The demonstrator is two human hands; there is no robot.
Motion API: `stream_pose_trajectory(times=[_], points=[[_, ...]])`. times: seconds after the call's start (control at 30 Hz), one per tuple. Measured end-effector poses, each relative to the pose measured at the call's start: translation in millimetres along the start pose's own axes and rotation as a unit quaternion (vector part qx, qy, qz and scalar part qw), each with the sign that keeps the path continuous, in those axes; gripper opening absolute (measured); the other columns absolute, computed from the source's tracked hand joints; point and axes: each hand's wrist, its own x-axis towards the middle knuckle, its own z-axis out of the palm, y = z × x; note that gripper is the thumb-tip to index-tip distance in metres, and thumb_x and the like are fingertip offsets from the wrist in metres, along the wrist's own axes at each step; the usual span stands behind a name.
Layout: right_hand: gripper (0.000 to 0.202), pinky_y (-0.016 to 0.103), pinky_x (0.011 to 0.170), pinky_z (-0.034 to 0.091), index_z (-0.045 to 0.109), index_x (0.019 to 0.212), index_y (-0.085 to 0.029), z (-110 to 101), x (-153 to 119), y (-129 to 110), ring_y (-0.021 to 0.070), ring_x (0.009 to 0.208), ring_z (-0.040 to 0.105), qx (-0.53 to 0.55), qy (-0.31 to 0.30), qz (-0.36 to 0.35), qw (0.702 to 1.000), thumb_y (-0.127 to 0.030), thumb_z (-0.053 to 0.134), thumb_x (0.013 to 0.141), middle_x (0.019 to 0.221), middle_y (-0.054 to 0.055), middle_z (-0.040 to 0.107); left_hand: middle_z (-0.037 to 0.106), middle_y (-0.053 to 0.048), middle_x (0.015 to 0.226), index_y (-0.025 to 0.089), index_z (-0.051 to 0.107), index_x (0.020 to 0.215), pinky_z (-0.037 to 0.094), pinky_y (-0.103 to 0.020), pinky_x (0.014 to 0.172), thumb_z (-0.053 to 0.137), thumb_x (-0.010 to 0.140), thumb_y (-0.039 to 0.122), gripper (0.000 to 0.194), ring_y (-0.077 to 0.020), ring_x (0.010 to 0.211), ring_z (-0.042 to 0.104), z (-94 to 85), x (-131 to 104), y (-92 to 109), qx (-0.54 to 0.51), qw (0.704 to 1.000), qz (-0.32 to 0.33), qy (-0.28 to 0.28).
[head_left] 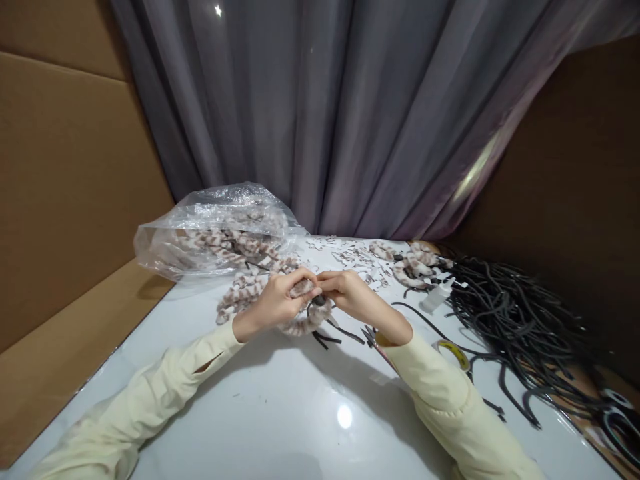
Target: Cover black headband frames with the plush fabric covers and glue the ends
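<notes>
Near the middle of the white table (280, 413), my left hand (283, 299) is closed on a fluffy brown-and-white striped ring (303, 325), with its fingers wrapped round the top. My right hand (345, 290) meets it from the right, thumb and fingers pinched together beside the ring; what lies between those fingertips is too small to make out. A dark piece (319, 301) shows on the ring just below the fingertips. More striped fluffy pieces (243, 293) lie to the left of my left hand.
A clear plastic bag (170, 247) of striped pieces stands at the back left. Black cords (515, 327) heap up at the right, near a small white bottle (437, 295), yellow tape roll (454, 355) and finished-looking rings (415, 267). Scissors (371, 337) lie by my right wrist. Cardboard walls flank the table.
</notes>
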Motion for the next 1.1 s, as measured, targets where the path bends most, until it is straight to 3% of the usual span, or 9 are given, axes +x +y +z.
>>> stream_pose_trajectory(times=[0.23,0.3,0.4,0.47,0.6,0.83,1.1], points=[[0.039,0.020,0.068,0.043,0.069,0.087,-0.014,-3.8,0.6,-0.2,0.0132,0.078,0.060,0.037,-0.032,0.020,0.999,0.005,0.040,0.070,0.083,0.005,0.065,0.067,-0.002,0.072,0.017,0.063,0.078,0.041,-0.020,0.058,0.055,0.081,0.024,0.011,-0.0123,0.062,0.058,1.4,0.2,0.1,-0.018,1.000,0.000,-0.012],[0.047,0.023,0.074,0.045,0.065,0.101,-0.015,-2.5,-1.4,1.8,0.0165,0.094,0.059,0.001,0.013,0.034,0.999,0.005,0.040,0.068,0.100,0.009,0.062,0.065,-0.001,0.071,0.017,0.062,0.078,0.040,-0.019,0.055,0.055,0.081,0.027,0.013,-0.0123,0.061,0.056,2.3,1.8,-2.7,-0.027,0.999,-0.037,0.015],[0.047,0.028,0.079,0.046,0.059,0.113,-0.015,-2.3,-4.0,0.5,0.0206,0.106,0.054,-0.074,0.137,0.072,0.985,0.001,0.042,0.072,0.119,0.014,0.053,0.059,0.002,0.062,0.017,0.060,0.076,0.035,-0.019,0.045,0.055,0.080,0.033,0.017,-0.0101,0.050,0.049,2.9,5.2,-7.6,-0.064,0.989,-0.114,0.073],[0.033,0.030,0.076,0.047,0.062,0.104,-0.014,-4.5,-4.4,-5.1,0.0201,0.096,0.058,-0.098,0.182,0.092,0.974,-0.005,0.044,0.078,0.112,0.013,0.058,0.054,0.004,0.055,0.017,0.058,0.076,0.031,-0.019,0.041,0.057,0.078,0.036,0.019,-0.0086,0.043,0.042,2.5,6.8,-9.2,-0.098,0.978,-0.153,0.101],[0.016,0.028,0.069,0.047,0.066,0.090,-0.015,-9.7,-3.2,-19.5,0.0165,0.076,0.060,-0.092,0.180,0.112,0.973,-0.015,0.053,0.081,0.091,0.007,0.066,0.051,0.005,0.052,0.017,0.058,0.077,0.031,-0.019,0.041,0.060,0.076,0.037,0.020,-0.0083,0.041,0.040,1.3,7.2,-6.4,-0.122,0.969,-0.172,0.127],[0.017,0.029,0.071,0.044,0.067,0.082,-0.016,-5.6,-5.0,-22.9,0.0173,0.079,0.057,-0.128,0.168,0.018,0.977,-0.011,0.051,0.082,0.083,0.007,0.067,0.050,0.005,0.051,0.017,0.057,0.077,0.029,-0.019,0.039,0.059,0.076,0.037,0.019,-0.0080,0.040,0.039,0.6,6.6,-2.2,-0.126,0.966,-0.180,0.137],[0.019,0.028,0.068,0.044,0.068,0.083,-0.016,-4.7,-5.5,-23.1,0.0171,0.076,0.055,-0.146,0.181,0.008,0.973,-0.012,0.050,0.083,0.081,0.006,0.067,0.050,0.005,0.052,0.017,0.058,0.076,0.031,-0.019,0.042,0.059,0.077,0.036,0.019,-0.0084,0.042,0.041,0.1,6.8,-3.7,-0.127,0.968,-0.169,0.138]])
